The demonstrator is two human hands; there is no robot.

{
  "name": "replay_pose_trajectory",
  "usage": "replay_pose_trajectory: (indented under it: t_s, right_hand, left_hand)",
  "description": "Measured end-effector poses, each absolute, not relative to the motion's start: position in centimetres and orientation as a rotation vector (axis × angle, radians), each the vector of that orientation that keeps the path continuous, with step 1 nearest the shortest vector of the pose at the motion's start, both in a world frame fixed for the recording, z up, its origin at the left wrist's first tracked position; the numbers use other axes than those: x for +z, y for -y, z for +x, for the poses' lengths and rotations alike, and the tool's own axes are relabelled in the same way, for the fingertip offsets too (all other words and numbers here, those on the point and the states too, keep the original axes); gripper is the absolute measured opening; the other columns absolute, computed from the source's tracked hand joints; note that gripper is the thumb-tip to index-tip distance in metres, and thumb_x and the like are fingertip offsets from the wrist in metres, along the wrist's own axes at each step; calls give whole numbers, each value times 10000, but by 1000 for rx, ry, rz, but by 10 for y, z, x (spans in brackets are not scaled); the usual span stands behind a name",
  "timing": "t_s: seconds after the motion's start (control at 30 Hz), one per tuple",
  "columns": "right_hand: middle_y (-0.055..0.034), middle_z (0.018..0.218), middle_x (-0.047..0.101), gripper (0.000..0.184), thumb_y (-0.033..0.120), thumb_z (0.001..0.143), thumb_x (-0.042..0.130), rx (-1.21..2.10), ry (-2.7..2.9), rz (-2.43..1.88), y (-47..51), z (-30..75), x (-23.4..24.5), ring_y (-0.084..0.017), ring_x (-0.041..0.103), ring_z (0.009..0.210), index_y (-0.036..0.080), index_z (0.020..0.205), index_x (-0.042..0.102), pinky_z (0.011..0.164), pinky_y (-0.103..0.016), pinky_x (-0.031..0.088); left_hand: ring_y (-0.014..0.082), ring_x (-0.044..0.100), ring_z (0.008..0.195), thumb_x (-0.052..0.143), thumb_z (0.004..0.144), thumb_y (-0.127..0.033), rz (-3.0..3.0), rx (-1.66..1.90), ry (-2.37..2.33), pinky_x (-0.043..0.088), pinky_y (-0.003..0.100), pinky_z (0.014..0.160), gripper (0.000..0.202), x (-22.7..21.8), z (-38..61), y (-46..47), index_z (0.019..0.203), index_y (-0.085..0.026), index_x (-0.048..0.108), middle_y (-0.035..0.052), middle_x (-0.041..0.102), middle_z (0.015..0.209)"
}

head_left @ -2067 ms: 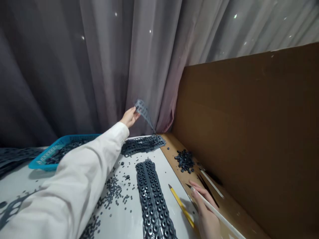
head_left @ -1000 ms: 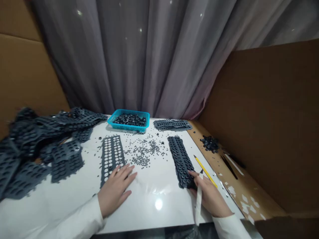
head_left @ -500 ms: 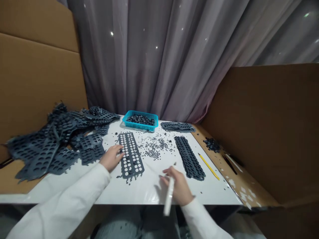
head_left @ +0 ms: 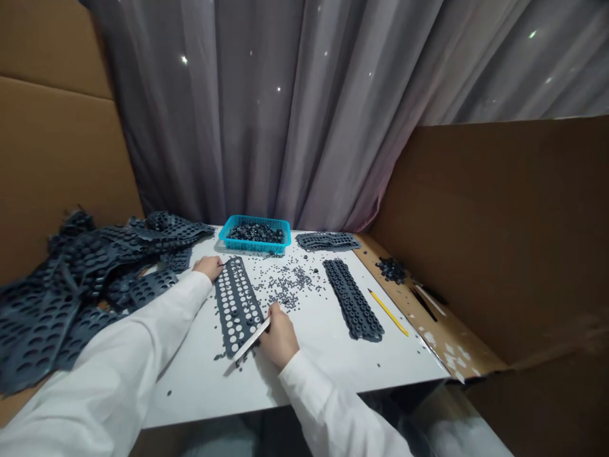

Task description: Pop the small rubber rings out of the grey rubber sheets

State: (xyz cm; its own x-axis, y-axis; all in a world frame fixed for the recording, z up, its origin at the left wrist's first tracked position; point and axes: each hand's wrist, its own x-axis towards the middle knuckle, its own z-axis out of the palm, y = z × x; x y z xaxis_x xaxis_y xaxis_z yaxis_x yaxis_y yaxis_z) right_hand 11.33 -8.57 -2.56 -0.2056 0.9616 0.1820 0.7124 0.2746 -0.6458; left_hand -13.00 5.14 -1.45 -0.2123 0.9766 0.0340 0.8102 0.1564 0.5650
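Note:
A dark grey perforated rubber sheet [head_left: 239, 295] with rows of round holes lies slanted on the white table. At its far left corner, my left hand [head_left: 208, 267] has its fingers closed on the edge. My right hand [head_left: 280, 335] is by the near right edge of the sheet, wrapped round a slim white pen-like tool [head_left: 251, 341]. The tool slants across the sheet's near end, and its tip is hidden by the hand. A few small dark pieces remain in the sheet's holes.
Small dark bits [head_left: 288, 282] are scattered mid-table. Behind them stands a blue basket [head_left: 257, 244] of black rings. Sheets full of rings [head_left: 353, 298], a flat stack [head_left: 328, 241] and a yellow pencil-like tool [head_left: 389, 312] lie right. Perforated sheets [head_left: 76, 298] heap left, beside cardboard walls [head_left: 499, 241].
My left hand has moved from the sheet's left side up to its far corner. My right hand has come left with the white tool to the sheet's near end. The view has shifted.

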Motion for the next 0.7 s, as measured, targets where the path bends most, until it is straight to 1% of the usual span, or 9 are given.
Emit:
replay_pose_trajectory:
  t_s: [0.1,0.17,0.23,0.33,0.47,0.53,0.6,0.63,0.7]
  right_hand:
    - [-33,706,561,242,66,641,506,614,1963,-1506,83,110,-29,-188,529,662,204,793,378,566,-239,337]
    - [-23,696,554,270,74,609,530,681,1930,-1497,79,109,-30,-190,525,658,209,781,372,565,-245,350]
    - [-12,704,550,311,93,571,573,750,1829,-1471,70,115,-28,-188,522,662,214,775,371,569,-252,372]
    - [2,730,563,343,131,559,624,889,1590,-1343,38,143,-14,-171,533,662,215,801,396,581,-259,416]
    - [-43,948,620,467,252,538,716,1220,1407,-969,-32,218,16,-195,593,813,216,949,496,682,-307,475]
    - [-39,888,641,472,292,506,743,1310,1426,-888,-71,263,31,-207,605,823,205,926,546,711,-329,475]
    - [-15,775,639,416,320,464,759,1300,1386,-950,-109,306,43,-191,612,729,187,813,574,675,-336,484]
    - [-9,720,631,378,314,458,762,1252,1340,-1034,-128,327,48,-182,608,678,175,759,578,640,-336,488]
    - [4,592,601,320,240,425,775,948,1158,-1229,-165,366,60,-161,579,549,157,650,563,546,-320,481]
  left_hand:
    - [289,499,1029,677,581,-215,1761,700,-1942,390,324,850,112,12,-117,-56,590,-198,567,46,625,827]
    - [237,583,842,691,589,-223,1775,659,-1779,440,276,738,105,43,-97,-63,606,-197,590,21,626,723]
    - [193,598,637,690,617,-232,1685,543,-1484,438,239,551,110,84,-66,-72,653,-189,596,7,626,663]
    - [146,580,536,684,644,-176,1508,496,-1122,362,185,425,121,152,-5,-87,681,-160,570,16,651,697]
    - [125,580,502,569,740,-87,1533,565,-851,384,184,434,59,224,75,-115,702,-127,549,49,649,685]
    - [131,596,525,542,765,-83,1498,706,-769,438,220,490,35,242,103,-138,747,-110,554,64,644,701]
    - [130,605,549,521,790,-95,1416,862,-720,482,269,563,33,246,121,-167,774,-104,548,64,638,720]
    - [127,606,558,505,804,-104,1362,935,-708,494,289,594,43,243,127,-183,782,-106,542,60,634,727]
    - [119,606,573,473,820,-114,1241,1070,-737,502,304,632,66,224,133,-217,789,-116,531,47,628,728]
